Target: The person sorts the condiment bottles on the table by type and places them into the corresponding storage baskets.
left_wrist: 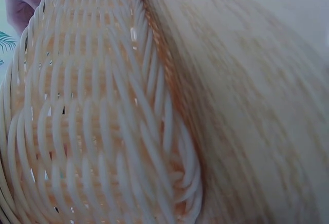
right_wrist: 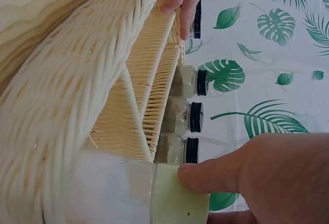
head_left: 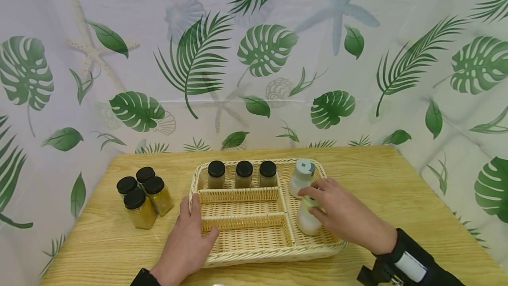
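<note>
At the right side of the wicker basket (head_left: 274, 258), within the long right-hand compartment, stands the green-capped bottle (head_left: 308, 223), nearer the front edge than the back. The right hand (head_left: 343, 208) holds this bottle by its pale green cap (right_wrist: 177, 198), with the thumb (right_wrist: 205, 178) pressed against the cap's side. Whether the base of the bottle rests on the basket floor cannot be told.

Directly behind it, toward the back right corner of the same compartment, stands the blue-capped bottle (head_left: 298, 184), upright and close to the fingers of the right hand.

The left hand (head_left: 186, 242) rests at the left rim of the basket, toward the front left corner. Its thumb and index finger are spread wide, with the thumb over the inside; whether the fingers grip the rim cannot be told.

Two woven dividers (head_left: 238, 195) split the left part of the basket into three rows. The back row contains three black-lidded jars (head_left: 244, 176), upright and spaced apart along the back edge.

The basket sits on a wooden table (head_left: 369, 175). Toward the table's left edge, apart from the basket, four jars with yellow contents (head_left: 142, 216) stand in a tight cluster. A leaf-print curtain (head_left: 222, 138) hangs behind the back edge.
</note>
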Available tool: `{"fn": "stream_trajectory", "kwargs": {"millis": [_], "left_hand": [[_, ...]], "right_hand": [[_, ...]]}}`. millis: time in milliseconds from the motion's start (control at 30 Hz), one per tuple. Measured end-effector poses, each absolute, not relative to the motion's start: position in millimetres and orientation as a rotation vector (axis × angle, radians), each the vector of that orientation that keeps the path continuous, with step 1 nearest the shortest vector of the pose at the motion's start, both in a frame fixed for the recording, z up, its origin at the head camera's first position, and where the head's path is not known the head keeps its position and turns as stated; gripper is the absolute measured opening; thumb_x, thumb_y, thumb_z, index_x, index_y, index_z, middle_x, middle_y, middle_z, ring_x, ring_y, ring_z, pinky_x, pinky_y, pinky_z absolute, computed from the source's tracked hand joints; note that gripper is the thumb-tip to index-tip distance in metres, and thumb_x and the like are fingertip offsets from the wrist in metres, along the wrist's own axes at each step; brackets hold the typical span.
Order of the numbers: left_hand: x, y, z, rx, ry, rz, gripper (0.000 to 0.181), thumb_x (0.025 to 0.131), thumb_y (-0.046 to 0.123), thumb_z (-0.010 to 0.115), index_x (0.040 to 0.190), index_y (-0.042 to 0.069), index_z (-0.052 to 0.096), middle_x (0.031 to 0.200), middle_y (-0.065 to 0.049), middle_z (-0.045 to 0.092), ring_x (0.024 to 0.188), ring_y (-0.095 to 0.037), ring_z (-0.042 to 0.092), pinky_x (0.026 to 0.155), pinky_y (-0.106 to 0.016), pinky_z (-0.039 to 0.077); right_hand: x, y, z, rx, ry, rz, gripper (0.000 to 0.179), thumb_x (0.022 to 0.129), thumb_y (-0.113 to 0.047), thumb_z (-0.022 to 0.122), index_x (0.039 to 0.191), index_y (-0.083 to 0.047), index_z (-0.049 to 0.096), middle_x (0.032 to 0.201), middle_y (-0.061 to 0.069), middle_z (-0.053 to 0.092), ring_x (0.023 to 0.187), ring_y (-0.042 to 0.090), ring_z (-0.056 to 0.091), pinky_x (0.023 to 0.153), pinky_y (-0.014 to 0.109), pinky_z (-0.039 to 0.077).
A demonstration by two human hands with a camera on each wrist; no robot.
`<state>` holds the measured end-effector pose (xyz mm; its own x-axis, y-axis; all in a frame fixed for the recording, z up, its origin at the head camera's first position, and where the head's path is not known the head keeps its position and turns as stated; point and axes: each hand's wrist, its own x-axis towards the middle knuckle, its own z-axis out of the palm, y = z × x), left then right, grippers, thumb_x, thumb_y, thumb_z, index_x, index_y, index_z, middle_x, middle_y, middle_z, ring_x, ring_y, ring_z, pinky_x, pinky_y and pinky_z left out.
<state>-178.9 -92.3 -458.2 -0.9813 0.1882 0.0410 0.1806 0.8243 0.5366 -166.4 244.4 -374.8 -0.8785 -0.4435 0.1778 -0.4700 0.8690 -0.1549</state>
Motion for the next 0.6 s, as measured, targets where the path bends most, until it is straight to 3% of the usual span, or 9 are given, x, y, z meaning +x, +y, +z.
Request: {"fn": "stream_trajectory", "kwargs": {"millis": [267, 600], "left_hand": [[-179.7, -92.3, -457.7, 0.288, 2.987, 0.871, 0.092, 0.088, 0.041, 0.056, 0.151, -0.004, 0.005, 0.151, -0.029, 0.004, 0.123, -0.041, 0.034, 0.091, -0.055, 0.043], [-179.4, -92.0, -458.2, 0.275, 2.970, 0.867, 0.092, 0.089, 0.042, 0.054, 0.151, -0.003, 0.004, 0.152, -0.027, 0.002, 0.125, -0.040, 0.033, 0.093, -0.055, 0.042]], "right_hand": [[-166.9, 245.8, -375.2, 0.731, -2.875, 0.236, 0.038, 0.081, -0.016, 0.075, 0.117, -0.018, 0.066, 0.105, 0.003, 0.059, 0.090, 0.017, 0.050, 0.070, 0.038, 0.049], [-162.2, 255.4, -378.0, 0.660, -2.794, 0.324, 0.036, 0.087, -0.028, 0.069, 0.120, -0.015, 0.064, 0.117, 0.008, 0.058, 0.104, 0.023, 0.050, 0.079, 0.047, 0.050]]}}
